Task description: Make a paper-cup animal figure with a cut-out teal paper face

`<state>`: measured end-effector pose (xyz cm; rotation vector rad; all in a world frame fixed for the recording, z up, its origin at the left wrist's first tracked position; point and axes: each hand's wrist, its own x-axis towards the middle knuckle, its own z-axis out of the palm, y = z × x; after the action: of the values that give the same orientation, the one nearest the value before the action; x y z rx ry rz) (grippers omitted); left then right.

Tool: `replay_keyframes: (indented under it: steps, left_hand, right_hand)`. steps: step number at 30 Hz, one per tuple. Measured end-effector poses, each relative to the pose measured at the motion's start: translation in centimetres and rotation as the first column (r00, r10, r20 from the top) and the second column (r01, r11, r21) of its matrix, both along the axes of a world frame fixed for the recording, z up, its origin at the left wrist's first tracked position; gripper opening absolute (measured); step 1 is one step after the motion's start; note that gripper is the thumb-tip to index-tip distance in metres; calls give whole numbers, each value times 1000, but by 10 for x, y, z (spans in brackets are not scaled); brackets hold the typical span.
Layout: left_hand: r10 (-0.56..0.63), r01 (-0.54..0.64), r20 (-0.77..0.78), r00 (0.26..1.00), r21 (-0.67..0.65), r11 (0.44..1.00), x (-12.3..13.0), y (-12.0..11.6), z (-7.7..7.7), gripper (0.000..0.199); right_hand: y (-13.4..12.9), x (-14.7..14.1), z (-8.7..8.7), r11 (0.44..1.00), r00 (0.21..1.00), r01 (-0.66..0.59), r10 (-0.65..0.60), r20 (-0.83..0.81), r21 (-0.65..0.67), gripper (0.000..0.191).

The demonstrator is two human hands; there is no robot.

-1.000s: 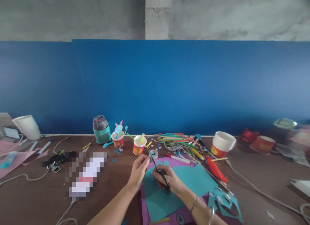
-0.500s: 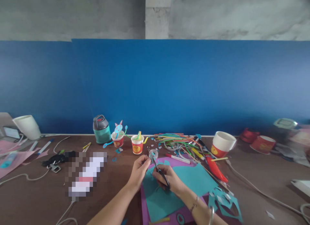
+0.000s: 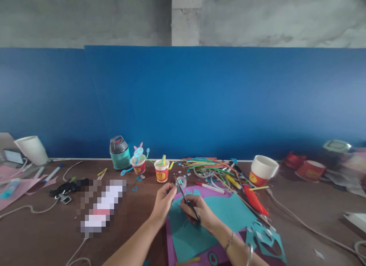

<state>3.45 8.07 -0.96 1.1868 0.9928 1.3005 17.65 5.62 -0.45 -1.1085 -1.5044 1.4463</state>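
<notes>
While the right hand point(image 3: 196, 210) grips the scissors point(image 3: 187, 201) by their black handles above the teal paper point(image 3: 211, 216), the left hand point(image 3: 165, 199) is closed in a pinch beside the blades, on what seems to be a small paper piece point(image 3: 177, 189), though it is too small to be sure. The blades point away from the person, near a tape roll point(image 3: 182, 181). Purple paper point(image 3: 170, 245) lies under the teal sheet on the table point(image 3: 131, 224). Beyond the hands stand two small decorated cups point(image 3: 162, 174), left of a heap of colored straws point(image 3: 204, 165).
</notes>
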Motion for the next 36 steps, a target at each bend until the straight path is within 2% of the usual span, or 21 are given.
replay_keyframes:
  steps: [12,22,29,36]
  left_hand:
    - [-44,44,-2,999,25,999,-1,0,3,29]
    - [-19,19,-10,1000,3,1000,-1,1,0,31]
    - [-12,13,-32,999,24,1000,-2,3,-4,29]
    - [-4,4,-12,1000,7,1000,-1,1,-2,31]
  right_hand:
    - [2,2,-8,1000,1000,-16,16,-3,-16,33]
    - [-2,1,1,1000,1000,-20,20,-10,-7,35]
    - [-1,1,0,1000,1000,-18,18,-5,-25,35]
    - [-1,2,-3,999,1000,-12,12,-10,-30,32]
